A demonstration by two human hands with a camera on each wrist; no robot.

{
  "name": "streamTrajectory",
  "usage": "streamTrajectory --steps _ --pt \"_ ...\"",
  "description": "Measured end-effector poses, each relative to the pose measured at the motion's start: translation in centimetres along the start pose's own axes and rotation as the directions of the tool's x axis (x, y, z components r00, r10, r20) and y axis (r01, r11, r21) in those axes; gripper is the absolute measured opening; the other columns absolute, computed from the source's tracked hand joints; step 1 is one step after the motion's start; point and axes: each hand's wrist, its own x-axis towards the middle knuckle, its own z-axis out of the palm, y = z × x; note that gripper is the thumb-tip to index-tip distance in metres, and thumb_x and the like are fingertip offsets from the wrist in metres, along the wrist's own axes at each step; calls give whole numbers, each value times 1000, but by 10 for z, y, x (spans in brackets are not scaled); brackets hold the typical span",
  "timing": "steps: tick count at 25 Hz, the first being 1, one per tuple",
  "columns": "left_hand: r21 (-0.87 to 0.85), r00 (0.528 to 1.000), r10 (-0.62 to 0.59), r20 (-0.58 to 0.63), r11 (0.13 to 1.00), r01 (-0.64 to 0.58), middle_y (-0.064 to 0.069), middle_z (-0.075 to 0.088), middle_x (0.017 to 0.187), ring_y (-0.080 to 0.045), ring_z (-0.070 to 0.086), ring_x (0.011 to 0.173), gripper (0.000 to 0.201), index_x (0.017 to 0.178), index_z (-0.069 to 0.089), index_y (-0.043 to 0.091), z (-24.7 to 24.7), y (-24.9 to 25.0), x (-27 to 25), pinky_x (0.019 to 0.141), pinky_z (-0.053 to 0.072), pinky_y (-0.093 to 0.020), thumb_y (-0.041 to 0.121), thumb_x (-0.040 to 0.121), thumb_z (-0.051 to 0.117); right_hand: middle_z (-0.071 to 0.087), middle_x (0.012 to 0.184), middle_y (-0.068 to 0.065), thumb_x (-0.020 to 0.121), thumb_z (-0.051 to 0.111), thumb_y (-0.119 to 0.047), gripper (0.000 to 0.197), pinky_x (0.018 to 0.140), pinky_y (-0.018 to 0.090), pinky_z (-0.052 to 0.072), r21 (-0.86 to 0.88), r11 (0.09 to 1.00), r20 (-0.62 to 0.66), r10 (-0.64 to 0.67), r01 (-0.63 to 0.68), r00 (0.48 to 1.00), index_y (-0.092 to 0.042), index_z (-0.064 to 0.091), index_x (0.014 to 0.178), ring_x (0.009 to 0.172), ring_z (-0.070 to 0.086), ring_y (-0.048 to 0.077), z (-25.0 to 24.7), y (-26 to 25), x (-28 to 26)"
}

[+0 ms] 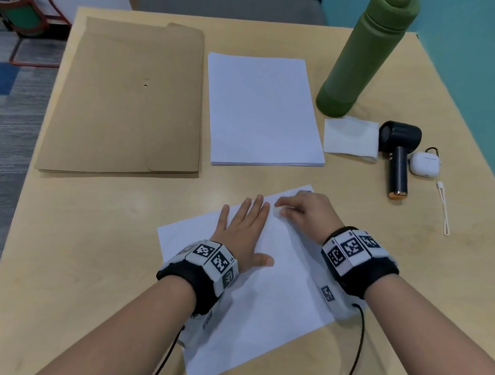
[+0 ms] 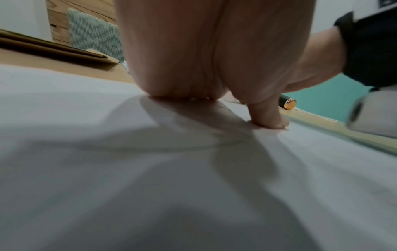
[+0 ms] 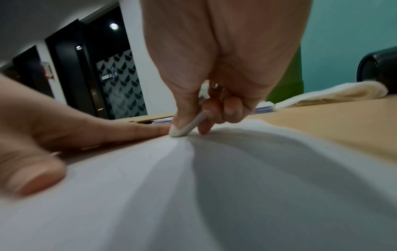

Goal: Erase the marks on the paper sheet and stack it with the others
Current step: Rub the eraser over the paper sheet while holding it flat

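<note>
A loose white paper sheet (image 1: 260, 301) lies at an angle on the wooden table (image 1: 83, 245) in front of me. My left hand (image 1: 242, 230) lies flat on it with straight fingers, pressing it down; the left wrist view shows the palm and thumb on the sheet (image 2: 107, 169). My right hand (image 1: 302, 209) pinches a small white eraser (image 3: 184, 129) between thumb and fingers, its end touching the sheet (image 3: 214, 186) near the far corner, right beside the left fingertips. A stack of white sheets (image 1: 265, 111) lies farther back.
A brown envelope folder (image 1: 126, 100) lies at the back left. A tall green bottle (image 1: 368, 55), a folded white cloth (image 1: 350, 136), a dark handheld fan (image 1: 398, 156), a white earbud case (image 1: 425, 164) and a white strap (image 1: 443, 208) sit to the right.
</note>
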Motion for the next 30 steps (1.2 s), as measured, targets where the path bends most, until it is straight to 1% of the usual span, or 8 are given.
streamTrajectory --steps 4,9,14,16,20,24,28,30 --pt "27 1000 11 12 1000 -11 4 -31 153 -15 -25 143 100 147 -21 18 0 0 -1 112 -18 -46 54 88 51 54 87 5 89 56 -14 24 85 22 35 -99 993 208 -44 66 977 -15 68 108 95 55 25 -13 8 -17" --pt "31 1000 5 8 1000 -5 4 -30 153 -15 -24 143 101 147 -21 18 1 -1 0 113 -16 -46 55 87 50 64 97 16 90 54 -14 26 80 23 30 -77 995 65 -61 66 996 -14 66 113 100 56 29 -8 0 2" --pt "40 1000 12 11 999 -12 4 -31 153 -15 -24 143 101 147 -22 18 1 0 0 112 -18 -46 56 87 50 48 73 -14 88 58 -17 23 71 15 26 -153 984 328 -41 96 944 -20 69 108 88 52 20 -18 14 -31" --pt "38 1000 16 17 999 -17 4 -31 153 -15 -25 143 100 147 -22 18 1 -1 1 112 -18 -46 56 88 50 66 94 1 89 56 -16 26 75 14 26 -88 994 207 -50 69 977 -16 67 112 104 56 25 -15 6 -15" --pt "40 1000 19 10 999 -19 4 -31 153 -15 -24 143 101 147 -23 18 1 -2 1 112 -17 -45 57 87 49 66 113 13 89 55 -15 27 81 14 30 57 998 44 20 -23 999 -13 65 115 109 57 23 -2 3 -20" --pt "37 1000 17 0 999 -17 4 -32 153 -15 -25 143 106 146 -23 18 2 -1 -1 111 -18 -46 59 85 52 59 84 -12 89 57 -20 26 71 8 27 -33 999 304 -13 24 953 -18 66 114 80 50 -4 1 12 -62" --pt "74 1000 19 23 997 -21 2 -33 152 -18 -27 142 124 145 -26 16 2 1 -3 111 -19 -48 64 73 63 68 116 5 86 61 -20 24 83 10 32 161 977 -23 144 -139 989 -15 69 109 106 59 15 1 8 -23" --pt "90 1000 13 21 996 -14 2 -33 152 -18 -27 142 128 145 -26 16 1 2 -3 111 -19 -49 65 70 65 68 115 8 86 60 -18 24 79 7 32 222 963 -102 178 -152 979 -13 69 109 107 60 19 11 5 -29"
